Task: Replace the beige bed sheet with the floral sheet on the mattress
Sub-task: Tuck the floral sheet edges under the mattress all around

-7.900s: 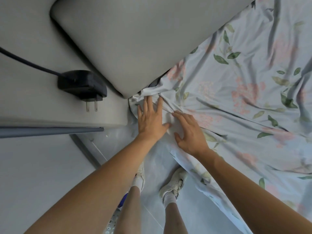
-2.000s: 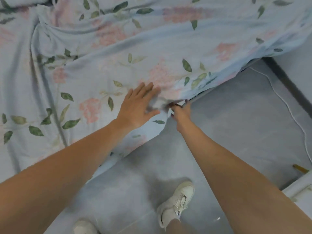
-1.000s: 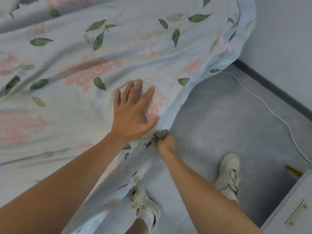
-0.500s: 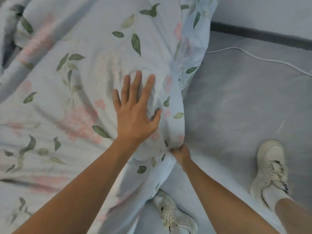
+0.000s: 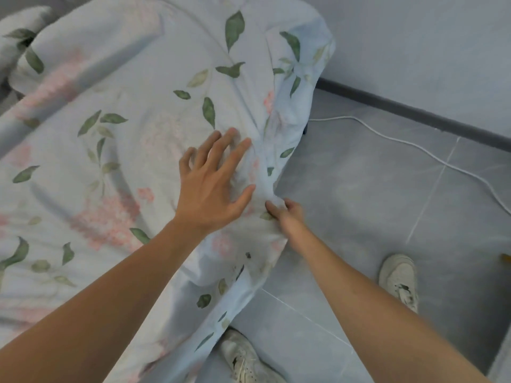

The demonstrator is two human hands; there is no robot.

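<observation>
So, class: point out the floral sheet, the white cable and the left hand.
floral sheet [image 5: 116,167]: head view, on the flat spread part.
white cable [image 5: 423,150]: head view, on its run across the floor.
left hand [image 5: 213,192]: head view, on the back of the hand.

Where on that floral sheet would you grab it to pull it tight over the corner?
Probably the hanging edge of the sheet below the corner, from the floor side. There the cloth bunches into folds, where the right hand pinches it; the left hand presses the flat top.
</observation>
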